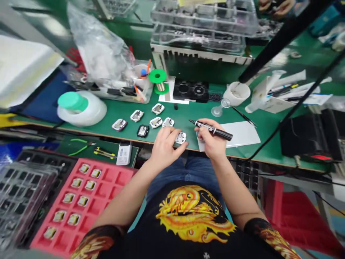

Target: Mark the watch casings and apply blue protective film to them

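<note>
My left hand (165,145) is closed around the edge of a small white watch case (180,137) at the front of the green bench, its thumb along the near side. In my right hand (212,142) lies a black marker pen (215,131), uncapped, its dark tip pointing left above the bench. Several similar cases lie to the left, among them a black one (142,131) and a white one (119,124). A small black piece, maybe the pen's cap (176,107), rests behind them. Under my right hand is a white sheet (239,133).
A white bottle with a green lid (82,108) stands left, near a green solder spool (157,76). Tweezers (244,116) and a white cup (236,94) are at right. A red tray (107,190) with several parts sits lower left. A black lamp arm (285,39) crosses the upper right.
</note>
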The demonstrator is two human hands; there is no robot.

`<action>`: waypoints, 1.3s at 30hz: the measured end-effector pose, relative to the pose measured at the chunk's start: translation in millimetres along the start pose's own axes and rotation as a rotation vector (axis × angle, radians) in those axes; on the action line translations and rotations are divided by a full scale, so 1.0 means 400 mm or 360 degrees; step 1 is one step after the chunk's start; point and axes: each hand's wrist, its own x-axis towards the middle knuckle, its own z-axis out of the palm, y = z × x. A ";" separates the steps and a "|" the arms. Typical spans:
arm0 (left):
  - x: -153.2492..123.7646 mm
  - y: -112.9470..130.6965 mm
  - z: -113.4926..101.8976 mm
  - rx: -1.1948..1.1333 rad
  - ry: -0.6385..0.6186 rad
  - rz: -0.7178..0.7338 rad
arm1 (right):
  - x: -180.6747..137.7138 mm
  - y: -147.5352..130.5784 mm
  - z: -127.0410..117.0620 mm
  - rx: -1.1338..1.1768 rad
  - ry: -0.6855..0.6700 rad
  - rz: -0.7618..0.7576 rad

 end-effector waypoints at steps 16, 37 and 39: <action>-0.004 0.002 0.000 -0.0027 -0.0041 -0.0016 | 0.011 -0.025 -0.013 0.0532 -0.0025 0.0163; 0.003 0.003 -0.009 -0.0091 -0.0045 -0.0065 | -0.014 -0.016 0.028 -0.0726 -0.0129 -0.0392; 0.005 0.006 -0.012 -0.0092 -0.0059 -0.0087 | -0.014 -0.018 0.030 -0.0791 -0.0132 -0.0415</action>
